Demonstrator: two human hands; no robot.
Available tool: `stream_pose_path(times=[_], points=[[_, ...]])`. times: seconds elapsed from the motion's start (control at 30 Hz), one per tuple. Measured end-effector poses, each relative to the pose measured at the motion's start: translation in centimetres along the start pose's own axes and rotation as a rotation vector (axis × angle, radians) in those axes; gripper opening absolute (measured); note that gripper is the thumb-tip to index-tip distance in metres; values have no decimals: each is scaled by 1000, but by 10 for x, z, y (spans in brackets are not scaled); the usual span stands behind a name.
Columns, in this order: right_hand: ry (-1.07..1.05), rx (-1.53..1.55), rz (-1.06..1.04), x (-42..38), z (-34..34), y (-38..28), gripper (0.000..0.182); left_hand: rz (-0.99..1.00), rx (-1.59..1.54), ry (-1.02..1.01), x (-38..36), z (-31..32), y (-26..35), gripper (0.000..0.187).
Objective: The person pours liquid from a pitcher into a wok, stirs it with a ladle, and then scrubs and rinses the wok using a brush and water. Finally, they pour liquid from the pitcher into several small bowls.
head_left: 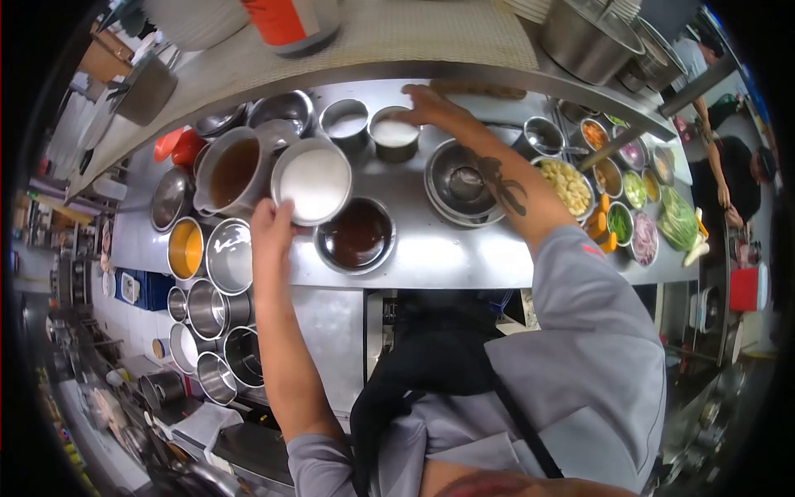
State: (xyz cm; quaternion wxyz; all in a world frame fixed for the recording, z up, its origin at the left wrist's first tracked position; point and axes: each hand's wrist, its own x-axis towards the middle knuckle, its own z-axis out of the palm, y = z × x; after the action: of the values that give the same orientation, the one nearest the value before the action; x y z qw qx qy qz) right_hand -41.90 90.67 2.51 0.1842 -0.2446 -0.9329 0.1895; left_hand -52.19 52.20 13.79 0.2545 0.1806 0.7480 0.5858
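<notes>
My left hand [275, 222] grips the near rim of a round tub [312, 180] filled with white granules. The tub is held just above the steel counter, beside a steel bowl of dark brown liquid [356, 235]. At the back, my right hand [426, 106] is by the right rim of a small steel pot of white powder [395, 134]. Its fingers look stretched out, and I see nothing held in them. A second steel pot with white contents [344, 123] stands just left of that one. Stacked steel bowls [464, 184] sit under my right forearm.
A clear jug of brown liquid [234, 172] and several steel pots [207, 308] stand left. Cut vegetables in bowls [633, 189] and a lettuce [677, 219] lie right. A shelf [414, 58] overhangs the counter's back. Another person [737, 178] is at far right.
</notes>
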Motion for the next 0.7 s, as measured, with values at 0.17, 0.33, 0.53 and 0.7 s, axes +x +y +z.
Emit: stream_pose_path(times=[0.17,0.33,0.53,0.7], points=[[-504,289,392,7,8,37,40,7,-4,121,-77,-58,-20,25],[-475,121,-133,-8,45,92,18,-125,-73,300,-166,-109,-66,27],[-361,38,-89,-4,49,126,15,-285,-83,593,-263,-140,-169,28],[-301,513,486,-28,-39,51,16,-314,-43,715,-311,-151,-242,30]])
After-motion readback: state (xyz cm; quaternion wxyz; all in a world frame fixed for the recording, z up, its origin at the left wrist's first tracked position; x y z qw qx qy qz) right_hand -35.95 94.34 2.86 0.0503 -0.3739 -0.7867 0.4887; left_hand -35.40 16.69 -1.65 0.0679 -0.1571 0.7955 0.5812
